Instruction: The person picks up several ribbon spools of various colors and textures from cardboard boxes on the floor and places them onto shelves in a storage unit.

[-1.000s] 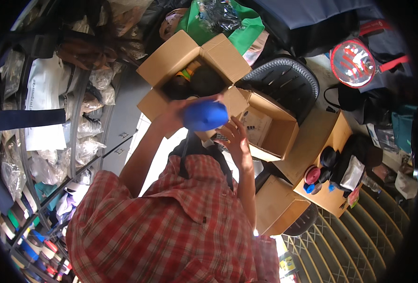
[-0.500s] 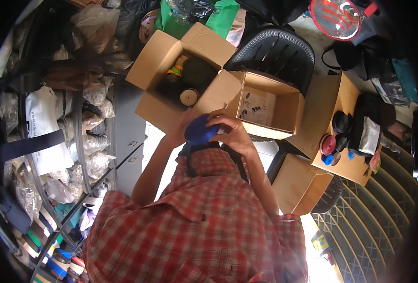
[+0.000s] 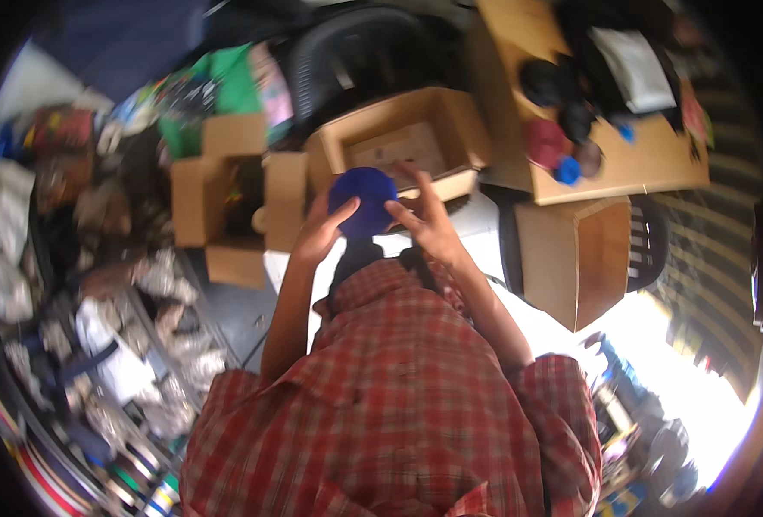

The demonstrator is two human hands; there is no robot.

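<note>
A flat, round blue roll (image 3: 362,202), apparently of wound strap, is held up in front of my chest with its disc face showing. My left hand (image 3: 319,231) grips its left side, the thumb lying over the face and the other fingers mostly hidden behind. At the roll's right edge is my right hand (image 3: 430,226), fingers spread, one fingertip at or just beside the rim; blur hides whether it touches. Just beyond the roll stands an open cardboard box (image 3: 463,129) with papers inside. Left of it, another open carton (image 3: 190,202) holds dark items and a pale roll.
Right, a brown table (image 3: 640,168) carries dark, red and blue rolls and a silvery packet (image 3: 631,69). Below it another carton (image 3: 562,258) sits on a black chair (image 3: 648,237). Shelves with plastic-wrapped goods (image 3: 170,345) line the left. A black chair (image 3: 355,60) stands behind the boxes.
The whole view has swung, so the cartons and green bag sit further left. The blue roll now faces me more squarely. My right hand's fingers have spread from their closer grip on its edge.
</note>
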